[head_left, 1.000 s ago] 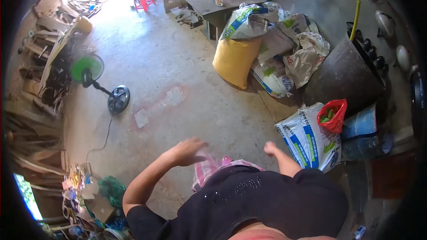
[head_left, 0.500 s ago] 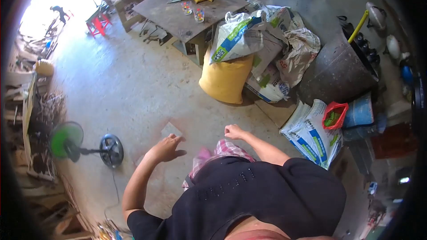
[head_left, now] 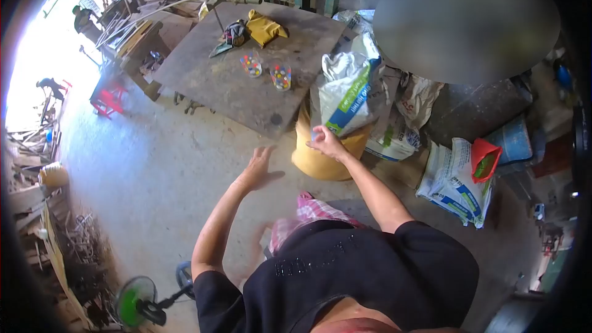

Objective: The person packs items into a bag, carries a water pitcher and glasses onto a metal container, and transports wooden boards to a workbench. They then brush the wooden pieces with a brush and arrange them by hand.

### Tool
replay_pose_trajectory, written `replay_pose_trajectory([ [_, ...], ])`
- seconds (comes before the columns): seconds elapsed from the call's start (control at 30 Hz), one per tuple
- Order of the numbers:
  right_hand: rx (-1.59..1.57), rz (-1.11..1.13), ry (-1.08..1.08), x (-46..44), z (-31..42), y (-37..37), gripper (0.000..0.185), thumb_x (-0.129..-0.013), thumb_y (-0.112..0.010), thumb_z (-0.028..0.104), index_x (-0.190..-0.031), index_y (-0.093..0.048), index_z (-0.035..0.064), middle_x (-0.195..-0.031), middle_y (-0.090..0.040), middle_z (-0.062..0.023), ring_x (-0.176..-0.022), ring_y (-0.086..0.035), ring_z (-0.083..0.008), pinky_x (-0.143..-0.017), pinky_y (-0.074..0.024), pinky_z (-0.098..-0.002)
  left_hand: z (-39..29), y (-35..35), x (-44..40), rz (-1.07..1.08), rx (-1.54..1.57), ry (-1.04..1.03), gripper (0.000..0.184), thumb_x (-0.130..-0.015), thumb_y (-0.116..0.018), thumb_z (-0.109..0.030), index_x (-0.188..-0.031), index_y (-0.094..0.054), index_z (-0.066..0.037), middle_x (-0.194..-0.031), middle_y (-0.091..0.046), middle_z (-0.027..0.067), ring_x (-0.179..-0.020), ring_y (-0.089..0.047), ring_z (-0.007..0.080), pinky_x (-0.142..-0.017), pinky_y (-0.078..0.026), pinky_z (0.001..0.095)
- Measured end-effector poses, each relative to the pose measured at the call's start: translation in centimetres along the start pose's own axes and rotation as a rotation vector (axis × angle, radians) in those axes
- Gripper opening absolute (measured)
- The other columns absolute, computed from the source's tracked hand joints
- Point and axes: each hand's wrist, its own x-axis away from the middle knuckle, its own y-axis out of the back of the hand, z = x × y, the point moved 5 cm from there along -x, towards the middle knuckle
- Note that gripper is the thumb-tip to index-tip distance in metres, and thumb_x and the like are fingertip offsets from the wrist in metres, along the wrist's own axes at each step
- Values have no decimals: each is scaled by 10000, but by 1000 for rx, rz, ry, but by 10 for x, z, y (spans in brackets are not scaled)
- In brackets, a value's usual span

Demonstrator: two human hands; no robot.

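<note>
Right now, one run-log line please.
left hand: open | right hand: part-curled before bulging yellow sack, contact unclear | ahead: brown rectangular table

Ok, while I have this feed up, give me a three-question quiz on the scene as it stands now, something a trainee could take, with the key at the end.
1. Count: how many spotted cups stand on the table?
2. Multiple choice: what colour is the open bag with green contents, on the right side of the view?
a) Yellow
b) Black
c) Red
3. True or false: the left hand is holding one of the spotted cups.

Key: 1. Two. 2. c, red. 3. False; its fingers are spread, and nothing shows in its grip.
</note>
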Motion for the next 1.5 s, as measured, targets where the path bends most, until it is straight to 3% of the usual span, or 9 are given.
replay_pose_trajectory([
  [0.13,124,-220,123,-105,37,-22,877,-572,-835,398,-1236,-376,56,-1014,-467,-134,-806,-508,-207,-739,-474,-341,70,50,-57,-131,233,25,821,-701,-755,-237,-1362,-280,-121,-1284,-364,217,-1150,-445,351,-919,-434,411],
  [0.4,476,-732,265,-190,92,-60,885,-560,-817,372,-1263,-366,79,-1171,-462,-191,-1083,-439,-371,-924,-352,-427,193,125,-231,-552,465,-22,890,-628,-797,-128,-1357,-289,-78,-1242,-434,175,-1078,-476,302,-901,-419,389],
  [0.67,220,-892,93,-184,104,-64,636,-554,-797,352,-1038,-552,22,-957,-588,-158,-868,-573,-279,-760,-456,-393,197,121,-319,-522,721,-248,835,-676,-791,-103,-1339,-285,-59,-1259,-428,150,-1096,-475,256,-908,-416,367],
  [0.83,129,-826,56,-77,85,-71,697,-648,-766,224,-1216,-412,27,-1147,-499,-111,-1073,-482,-179,-898,-403,-322,189,98,-319,-450,938,-146,664,-719,-735,-19,-1264,-356,-29,-1202,-485,178,-1036,-517,247,-863,-455,342],
  [0.9,75,-847,123,-14,61,-71,675,-674,-759,180,-1235,-407,48,-1146,-498,-107,-1038,-513,-186,-853,-439,-311,167,77,-308,-433,796,-247,649,-712,-742,-41,-1242,-368,-12,-1189,-474,182,-1027,-516,255,-877,-446,362],
  [0.93,53,-867,-112,21,37,-74,700,-682,-770,130,-1255,-376,51,-1137,-505,-91,-1023,-521,-182,-850,-452,-308,142,66,-297,-379,752,-295,655,-706,-746,-56,-1238,-366,-3,-1187,-463,178,-1035,-509,259,-882,-442,373],
  [1.0,-581,-1000,93,99,42,-80,721,-675,-778,42,-1249,-343,53,-1128,-518,-88,-1008,-530,-175,-886,-465,-343,87,28,-262,-284,713,-432,666,-696,-753,-86,-1229,-365,9,-1176,-450,163,-1035,-501,264,-888,-435,391],
  [1.07,-170,-1127,-118,170,-28,-90,785,-645,-805,306,-1228,-356,34,-1085,-530,-158,-1036,-544,-266,-844,-469,-371,29,-27,-225,-127,767,-514,667,-692,-754,-85,-1228,-367,4,-1163,-447,144,-1020,-497,262,-877,-437,389],
  [1.5,-148,-1668,-557,586,-72,-39,819,-637,-804,375,-1234,-374,14,-1096,-529,-159,-1022,-539,-257,-870,-448,-375,-285,-359,26,844,958,-388,656,-672,-725,58,-1199,-386,-136,-1150,-416,49,-931,-504,185,-760,-481,312],
])
